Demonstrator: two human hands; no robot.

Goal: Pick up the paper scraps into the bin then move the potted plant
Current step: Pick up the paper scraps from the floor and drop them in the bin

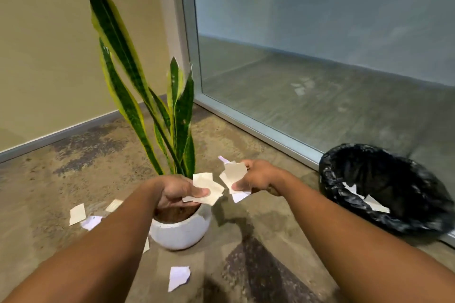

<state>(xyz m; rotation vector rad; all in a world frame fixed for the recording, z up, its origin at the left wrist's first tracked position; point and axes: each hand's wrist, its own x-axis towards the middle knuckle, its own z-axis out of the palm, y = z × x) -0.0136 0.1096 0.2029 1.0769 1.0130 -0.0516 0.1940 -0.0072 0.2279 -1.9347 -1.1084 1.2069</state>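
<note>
My left hand (176,190) hovers over the white pot (181,231) of the tall snake plant (147,96) and pinches a cream paper scrap (209,188). To its right, my right hand (257,176) grips a bunch of paper scraps (232,174), cream and pale purple. More scraps lie on the floor: a cream one (77,214) and a purple one (91,222) left of the pot, and a purple one (178,277) in front of it. The bin (384,189), lined with a black bag, stands at the right with white scraps (374,202) inside.
The floor is mottled brown concrete. A beige wall with a grey baseboard (61,130) runs behind the plant. A frosted glass partition with a metal frame (258,128) runs behind the bin.
</note>
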